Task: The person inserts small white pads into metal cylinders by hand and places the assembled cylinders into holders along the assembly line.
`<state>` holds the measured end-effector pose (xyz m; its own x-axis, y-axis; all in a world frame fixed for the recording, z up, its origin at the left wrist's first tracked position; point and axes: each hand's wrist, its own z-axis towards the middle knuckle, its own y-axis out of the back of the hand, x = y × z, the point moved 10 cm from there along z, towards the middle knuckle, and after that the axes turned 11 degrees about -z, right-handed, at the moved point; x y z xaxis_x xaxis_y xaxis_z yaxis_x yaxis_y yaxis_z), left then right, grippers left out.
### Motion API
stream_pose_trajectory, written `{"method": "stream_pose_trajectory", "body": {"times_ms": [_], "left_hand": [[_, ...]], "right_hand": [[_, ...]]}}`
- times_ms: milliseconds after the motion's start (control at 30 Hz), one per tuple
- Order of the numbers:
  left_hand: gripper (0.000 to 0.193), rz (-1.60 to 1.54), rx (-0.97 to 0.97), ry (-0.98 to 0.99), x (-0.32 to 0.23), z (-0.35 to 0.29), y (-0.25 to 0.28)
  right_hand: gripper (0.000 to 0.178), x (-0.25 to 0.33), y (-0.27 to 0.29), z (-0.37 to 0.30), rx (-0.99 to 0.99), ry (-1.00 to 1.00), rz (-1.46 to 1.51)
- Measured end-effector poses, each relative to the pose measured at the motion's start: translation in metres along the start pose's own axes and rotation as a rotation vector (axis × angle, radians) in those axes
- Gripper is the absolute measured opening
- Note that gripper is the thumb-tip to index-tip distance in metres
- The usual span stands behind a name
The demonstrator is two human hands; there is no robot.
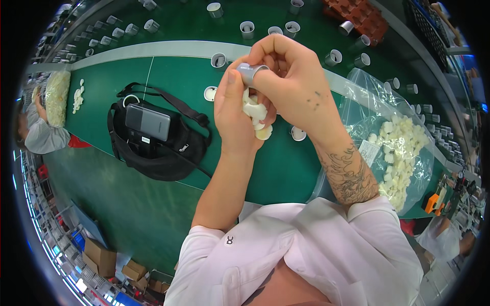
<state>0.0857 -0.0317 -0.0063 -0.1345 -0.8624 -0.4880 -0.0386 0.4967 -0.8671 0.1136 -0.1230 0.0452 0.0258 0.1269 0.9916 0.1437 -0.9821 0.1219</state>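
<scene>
The left hand and right hand come together just above the centre toward twelve o'clock, fingers clamped on a grey cup, the right thumb at its open mouth. White pieces sit in the left palm. From the hands, a black bag lies at eight o'clock, a clear plastic bag of white pieces at four, and more grey cups at twelve.
</scene>
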Motion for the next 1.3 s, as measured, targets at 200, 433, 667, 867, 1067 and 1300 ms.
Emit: {"method": "stream_pose_trajectory", "body": {"times_ms": [200, 433, 667, 867, 1067, 1300], "left_hand": [[0.045, -0.084, 0.046, 0.028, 0.0, -0.001, -0.001], [0.047, -0.058, 0.0, 0.026, -0.001, -0.001, -0.001], [0.045, -0.204, 0.025, 0.139, 0.009, 0.001, 0.002], [0.047, -0.255, -0.031, 0.169, 0.007, 0.004, 0.009], [0.048, -0.219, -0.041, 0.189, 0.006, 0.003, 0.01], [0.052, -0.151, -0.1, 0.165, -0.002, 0.005, 0.021]], "right_hand": [[0.017, 0.004, -0.003, -0.006, 0.026, -0.035, 0.084], [0.02, 0.004, -0.009, -0.006, 0.138, -0.055, 0.119], [0.023, 0.003, -0.006, -0.009, 0.083, -0.11, 0.088], [0.036, 0.013, -0.006, -0.015, 0.09, 0.043, -0.059], [0.037, 0.025, 0.0, -0.013, 0.006, 0.232, -0.427], [0.035, 0.026, 0.052, 0.014, -0.258, 0.196, -0.83]]}}
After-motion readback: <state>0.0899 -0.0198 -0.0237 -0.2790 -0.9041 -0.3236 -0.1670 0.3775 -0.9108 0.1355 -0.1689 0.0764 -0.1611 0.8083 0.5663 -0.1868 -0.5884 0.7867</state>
